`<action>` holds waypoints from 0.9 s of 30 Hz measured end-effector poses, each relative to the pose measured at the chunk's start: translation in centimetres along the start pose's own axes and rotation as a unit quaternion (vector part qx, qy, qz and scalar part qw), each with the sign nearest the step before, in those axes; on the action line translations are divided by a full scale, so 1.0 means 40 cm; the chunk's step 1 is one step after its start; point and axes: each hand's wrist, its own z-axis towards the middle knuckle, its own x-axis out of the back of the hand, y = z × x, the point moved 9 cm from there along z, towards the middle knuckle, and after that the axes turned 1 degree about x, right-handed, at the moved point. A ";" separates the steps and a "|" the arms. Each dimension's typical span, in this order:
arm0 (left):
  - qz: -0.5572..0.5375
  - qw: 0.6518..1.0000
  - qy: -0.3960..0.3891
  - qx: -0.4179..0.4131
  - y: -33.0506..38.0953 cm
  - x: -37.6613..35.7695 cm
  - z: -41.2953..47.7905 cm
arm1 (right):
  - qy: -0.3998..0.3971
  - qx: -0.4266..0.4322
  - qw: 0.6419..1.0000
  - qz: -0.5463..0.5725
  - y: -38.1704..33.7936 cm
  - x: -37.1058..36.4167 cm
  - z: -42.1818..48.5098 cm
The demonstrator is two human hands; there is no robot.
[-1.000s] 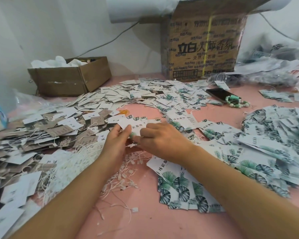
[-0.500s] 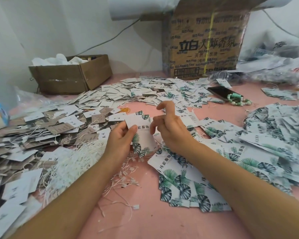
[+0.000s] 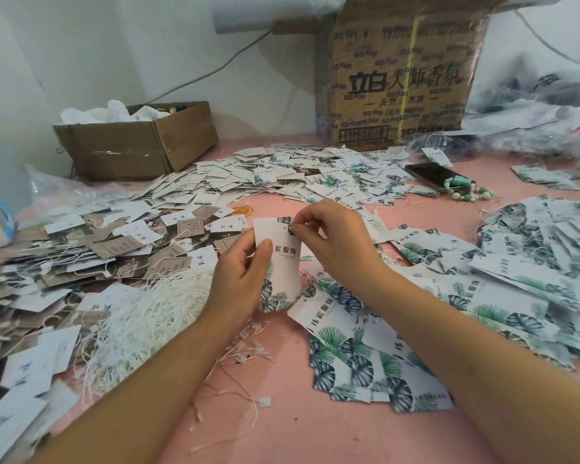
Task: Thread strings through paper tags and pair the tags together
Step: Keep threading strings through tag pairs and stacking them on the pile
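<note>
**Threading step, judged under way.** Gripped upright at frame centre by the left hand (image 3: 245, 272), thumb across its face: one leaf-print tag (image 3: 278, 262). Pinched at the tag's top corner, 12 o'clock of the tag, by the right hand (image 3: 332, 242); string end in that pinch not discernible. Next, probably: feeding a string through the hole with fine aim, then mating with a second tag.

Counted: two hands; one held tag, perhaps more behind it; small cardboard box (image 3: 138, 145) at 10 o'clock; large cardboard box (image 3: 399, 85) at 1 o'clock; one phone (image 3: 429, 174) at 2 o'clock. Loose strings (image 3: 148, 316) at 8 o'clock and scattered tags (image 3: 365, 356) across the counter (image 3: 282, 413) — beyond counting.
</note>
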 end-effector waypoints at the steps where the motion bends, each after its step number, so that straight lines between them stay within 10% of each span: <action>1: -0.003 1.000 -0.002 -0.002 0.001 -0.001 -0.001 | 0.001 0.005 1.000 -0.009 -0.004 0.000 0.000; 27: -0.024 0.998 -0.023 0.047 -0.017 -0.013 -0.016 | 0.032 0.059 0.997 -0.045 -0.045 0.003 -0.015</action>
